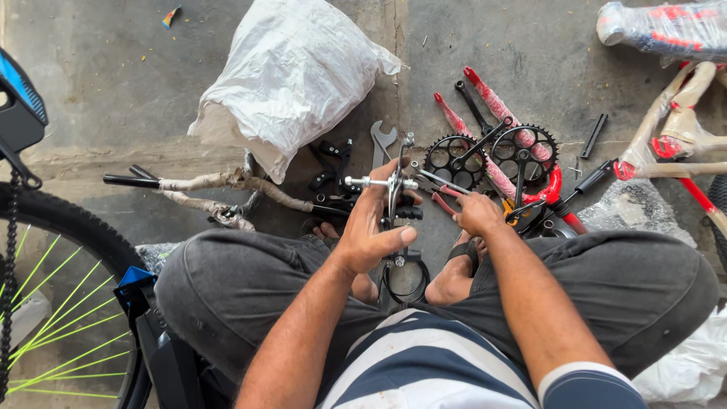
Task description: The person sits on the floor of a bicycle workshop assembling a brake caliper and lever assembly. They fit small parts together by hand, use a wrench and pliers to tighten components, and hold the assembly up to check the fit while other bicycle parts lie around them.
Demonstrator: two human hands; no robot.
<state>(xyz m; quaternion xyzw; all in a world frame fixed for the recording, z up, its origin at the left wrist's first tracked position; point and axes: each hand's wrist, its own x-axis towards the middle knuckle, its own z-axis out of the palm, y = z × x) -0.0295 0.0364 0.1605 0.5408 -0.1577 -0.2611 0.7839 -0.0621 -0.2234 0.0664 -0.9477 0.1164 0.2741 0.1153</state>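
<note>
My left hand (pixel 371 227) is clamped around a black brake caliper (pixel 396 198), upright over my crossed legs, its bolt pointing left. My right hand (pixel 477 213), just beside it, pinches red-handled pliers (pixel 439 191) whose nose points leftward at the caliper.

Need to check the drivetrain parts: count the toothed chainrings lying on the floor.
2. One chainring lies just beyond the right hand; the other chainring sits right beside it, farther right. More could be hidden under the white sack.
</note>
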